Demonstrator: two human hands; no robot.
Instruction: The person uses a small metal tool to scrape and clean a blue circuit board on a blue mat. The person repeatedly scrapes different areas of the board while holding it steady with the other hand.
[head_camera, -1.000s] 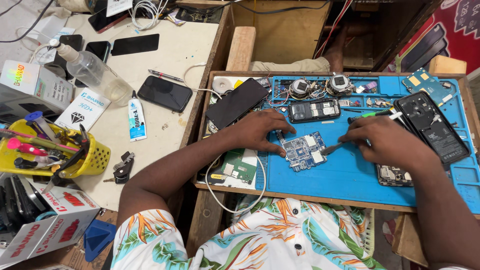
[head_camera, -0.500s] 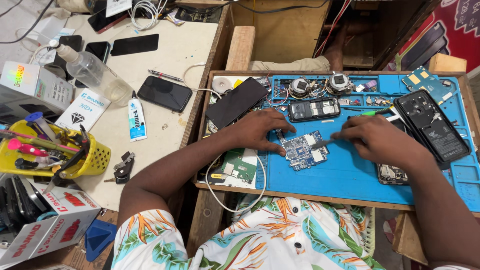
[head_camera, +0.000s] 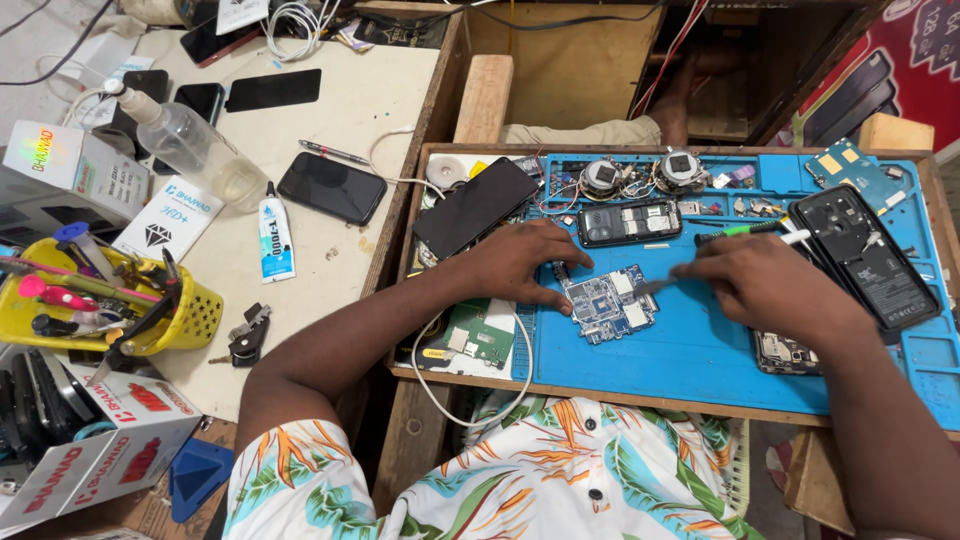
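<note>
yellow tool basket, glue tube, clear bottle (lying down)

The circuit board lies on the work mat. The left hand rests just left of the board, the right hand right of it. Behind the board lies an opened phone; left and behind, a dark phone; far right, a phone back shell.

I see a pale, scuffed bench at left, a raw wooden frame beside it, and a dark recess beyond, all under even, soft light.
</note>
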